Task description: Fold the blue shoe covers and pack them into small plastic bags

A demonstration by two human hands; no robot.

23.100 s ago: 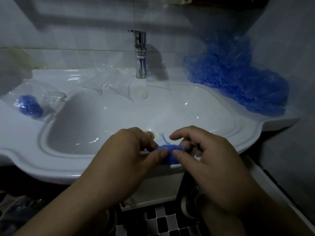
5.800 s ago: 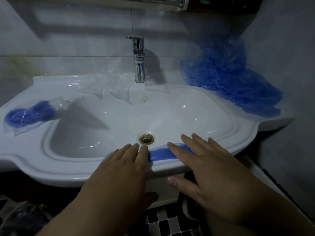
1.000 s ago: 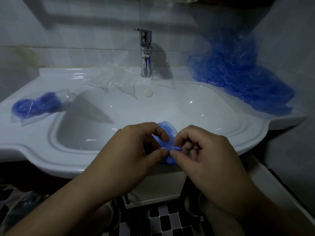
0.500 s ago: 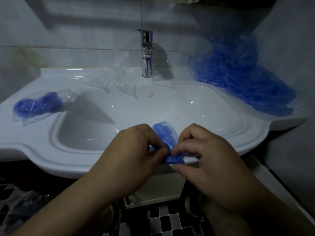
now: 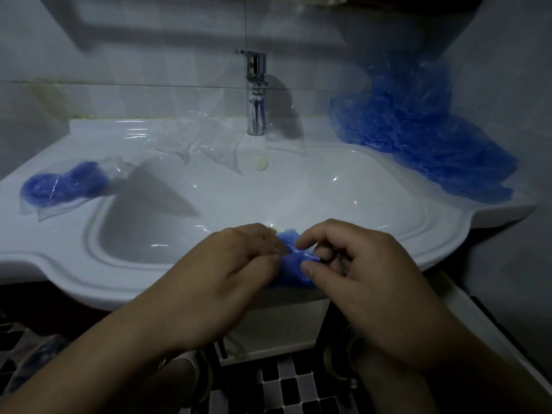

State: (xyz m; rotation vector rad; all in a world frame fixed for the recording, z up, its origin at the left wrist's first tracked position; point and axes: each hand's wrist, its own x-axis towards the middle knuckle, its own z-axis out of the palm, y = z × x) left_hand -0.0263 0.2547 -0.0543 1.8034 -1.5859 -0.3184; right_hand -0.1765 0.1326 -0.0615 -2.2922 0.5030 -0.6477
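A small bunched blue shoe cover (image 5: 294, 264) sits at the front rim of the white sink (image 5: 430, 234), held between both hands. My left hand (image 5: 230, 273) pinches its left side with curled fingers. My right hand (image 5: 358, 270) pinches its right side between thumb and forefinger. A packed bag with blue shoe covers (image 5: 64, 183) lies on the left ledge. Several empty clear plastic bags (image 5: 209, 138) lie behind the basin, left of the tap. A large heap of loose blue shoe covers (image 5: 418, 130) fills the right back corner.
A chrome tap (image 5: 256, 94) stands at the back centre, with an overflow cap (image 5: 260, 163) below it. Tiled walls close in behind and on the right. Below the sink lie a black-and-white checked floor (image 5: 283, 389) and a white ledge (image 5: 484, 333).
The upright blue flap between my hands has been folded down, so the shoe cover is now a lower, tighter bundle. Both hands have shifted slightly lower and stay pinching it.
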